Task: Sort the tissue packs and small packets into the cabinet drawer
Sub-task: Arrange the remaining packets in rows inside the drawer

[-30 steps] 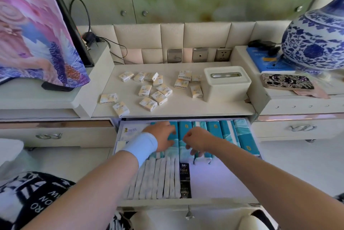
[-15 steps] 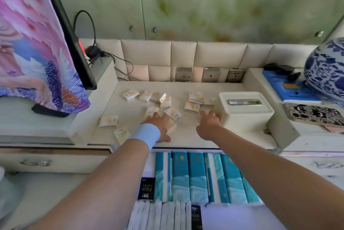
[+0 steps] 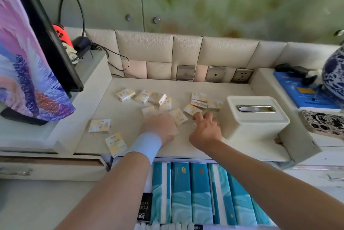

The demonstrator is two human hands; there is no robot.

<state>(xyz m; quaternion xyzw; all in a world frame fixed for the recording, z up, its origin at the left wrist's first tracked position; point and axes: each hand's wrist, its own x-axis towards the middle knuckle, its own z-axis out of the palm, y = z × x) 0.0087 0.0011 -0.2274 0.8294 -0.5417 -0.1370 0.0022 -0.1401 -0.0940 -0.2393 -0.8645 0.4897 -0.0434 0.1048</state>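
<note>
Several small yellow-and-white packets (image 3: 100,126) lie scattered on the cream countertop (image 3: 130,118). My left hand (image 3: 158,127), with a pale blue wristband, lies palm down over packets at the middle; its fingers are hidden. My right hand (image 3: 204,129) is just to its right, fingers curled over a packet (image 3: 194,125) whose corner shows under the thumb. Below the counter the drawer (image 3: 108,160) stands open. It holds a row of upright blue tissue packs (image 3: 180,192), a black packet (image 3: 145,209) and white packs (image 3: 167,227) at the bottom edge.
A white tissue box (image 3: 256,116) stands right beside my right hand. A screen (image 3: 37,43) leans over the raised ledge at left, with cables (image 3: 111,56) and a red controller (image 3: 61,34) behind. A blue-and-white vase (image 3: 333,78), blue book (image 3: 301,91) and patterned case (image 3: 323,123) sit right.
Both hands left the drawer and reached up onto the countertop among the packets. The view tilted up and closer. The right hand shifted left from the tissue box onto a packet.
</note>
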